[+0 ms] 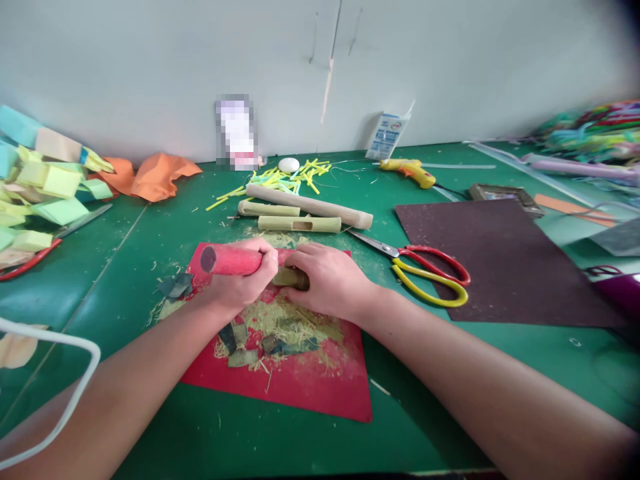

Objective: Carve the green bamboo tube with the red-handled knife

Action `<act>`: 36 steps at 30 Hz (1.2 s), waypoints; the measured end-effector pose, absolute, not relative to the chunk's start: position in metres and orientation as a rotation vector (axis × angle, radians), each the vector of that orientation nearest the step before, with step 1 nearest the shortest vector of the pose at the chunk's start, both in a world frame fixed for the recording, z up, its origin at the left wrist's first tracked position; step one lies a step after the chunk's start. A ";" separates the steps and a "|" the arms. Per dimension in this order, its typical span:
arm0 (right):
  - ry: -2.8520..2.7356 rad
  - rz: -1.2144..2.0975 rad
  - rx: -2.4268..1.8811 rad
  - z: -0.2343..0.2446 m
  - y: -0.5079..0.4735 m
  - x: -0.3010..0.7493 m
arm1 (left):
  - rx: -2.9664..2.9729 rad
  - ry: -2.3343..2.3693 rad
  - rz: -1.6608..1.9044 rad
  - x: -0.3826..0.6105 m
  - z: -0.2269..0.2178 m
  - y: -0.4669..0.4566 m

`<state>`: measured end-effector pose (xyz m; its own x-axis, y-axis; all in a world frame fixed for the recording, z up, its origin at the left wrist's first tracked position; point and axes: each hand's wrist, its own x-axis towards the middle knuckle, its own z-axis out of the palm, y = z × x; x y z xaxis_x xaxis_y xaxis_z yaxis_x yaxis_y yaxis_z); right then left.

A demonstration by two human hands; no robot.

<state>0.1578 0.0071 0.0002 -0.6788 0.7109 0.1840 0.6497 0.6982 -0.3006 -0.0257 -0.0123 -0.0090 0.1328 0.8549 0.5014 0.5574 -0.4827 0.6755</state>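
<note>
My left hand (247,283) is closed around a thick red cylinder (227,260) with a dark round end pointing left. My right hand (330,277) wraps round a short bamboo tube (291,278) just beneath and right of the cylinder. The red cylinder's far end runs in between the two hands, and whether it touches the tube is hidden. Both hands are over a red sheet (345,380) strewn with pale shavings and fine dust (295,323). Several dark green bamboo chips (243,358) lie on it too.
Behind the hands lie a notched bamboo piece (325,224), another bamboo piece (275,209) and a long wooden rod (320,208). Red-and-yellow-handled scissors (400,252) overlap a dark brown sheet (500,267) on the right. A yellow glue gun (410,172) sits farther back. Paper blocks (50,180) pile up left.
</note>
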 end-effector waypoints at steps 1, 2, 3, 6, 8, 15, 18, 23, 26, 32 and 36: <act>-2.621 0.303 -1.078 0.000 0.007 0.158 | 2.074 1.361 1.284 -0.026 -0.010 -0.012; -2.618 0.304 -1.075 0.000 0.007 0.158 | 2.050 1.353 1.282 -0.027 -0.010 -0.012; -2.614 0.305 -1.072 0.000 0.007 0.158 | 2.022 1.346 1.276 -0.027 -0.010 -0.011; -2.612 0.307 -1.059 0.000 0.006 0.158 | 1.951 1.331 1.251 -0.027 -0.010 -0.011; -2.615 0.300 -1.050 0.000 0.006 0.158 | 1.936 1.319 1.233 -0.027 -0.009 -0.011; -2.635 0.266 -1.013 -0.001 0.006 0.160 | 2.001 1.316 1.174 -0.027 -0.005 -0.011; -2.639 0.270 -1.007 0.000 0.006 0.160 | 2.091 1.331 1.147 -0.029 -0.005 -0.011; -2.605 0.295 -1.019 0.000 0.005 0.158 | 2.235 1.341 1.132 -0.026 0.000 -0.013; -2.573 0.315 -1.022 -0.002 0.004 0.156 | 2.271 1.404 1.062 -0.021 0.005 -0.015; -2.538 0.325 -1.100 -0.002 0.001 0.155 | 2.087 1.495 1.022 -0.016 0.008 -0.013; -2.548 0.360 -1.169 -0.001 -0.001 0.154 | 2.013 1.532 1.023 -0.014 0.008 -0.013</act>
<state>0.1539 -0.0005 -0.0009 -0.6172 0.7668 0.1764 0.6878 0.6347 -0.3524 -0.0144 -0.0131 0.0078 0.1264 0.9440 0.3049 0.6432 -0.3120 0.6993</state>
